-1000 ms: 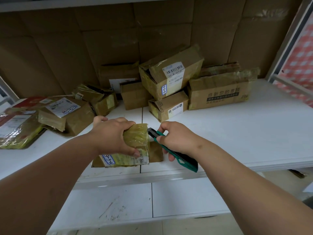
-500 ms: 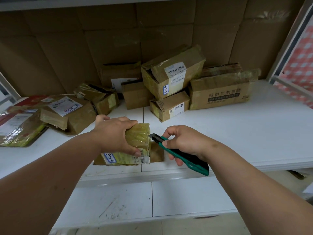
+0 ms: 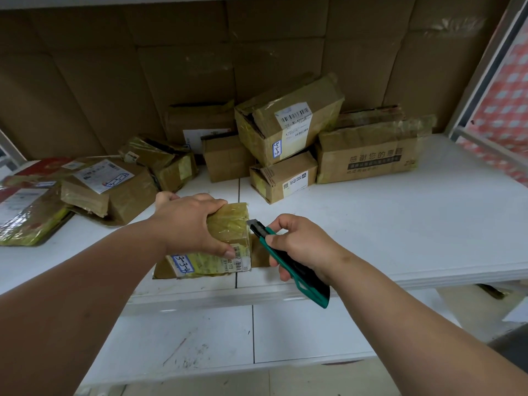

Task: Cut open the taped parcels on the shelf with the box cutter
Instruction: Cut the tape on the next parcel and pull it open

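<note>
left hand: (image 3: 191, 224) clamped down over the top of the small taped parcel (image 3: 225, 241), fingers curled over its near face, pinning it to the shelf (image 3: 400, 224)

right hand: (image 3: 300, 247) wrapped around the green box cutter (image 3: 288, 261), so it's holding that and nothing else

where the parcel is: front edge of the shelf, right by the seam between the two boards, label reading 3-3-4 facing me

the bit that matters: the parcel sits just left of the cutter's blade tip (image 3: 253, 225), and the tip is at the parcel's upper right edge. can't tell if it's actually biting into the tape or just next to it (too close to call)

cutter axis: runs diagonally, blade end up and left toward the parcel, butt end down and right off the shelf front

nearer hand: the right one does the cutting, the left just braces

what's inside: parcel looks sealed under yellowish tape, so contents are hidden

other boxes: a pile of parcels (image 3: 288, 130) at the back, a few with flaps torn or gaping, nothing visible in them from here

my guess: next stroke draws the blade along that right edge
</note>
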